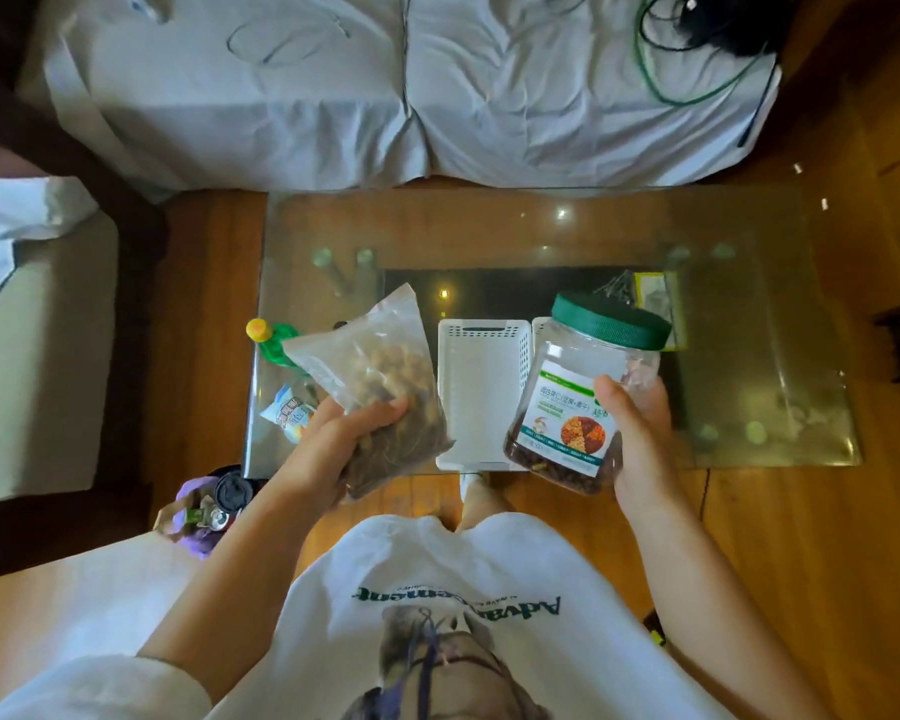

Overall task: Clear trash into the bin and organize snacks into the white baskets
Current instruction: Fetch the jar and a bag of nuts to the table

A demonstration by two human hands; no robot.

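Observation:
My left hand (352, 441) grips a clear plastic bag of nuts (380, 376) by its lower half, held above the near left part of the glass table (749, 356). A clear jar with a green lid (588, 392), partly filled with mixed nuts, is gripped in my right hand (640, 439) over the table's near edge. Between the two stands a white basket (481, 392), seemingly with nothing in it. A second white basket (540, 327) is mostly hidden behind the jar.
A green bottle with a yellow cap (271, 340) and a small blue-and-white snack packet (289, 415) lie at the table's left. A bin with a purple liner (204, 511) holding trash stands on the floor, lower left. A white-covered sofa (437, 85) is beyond the table.

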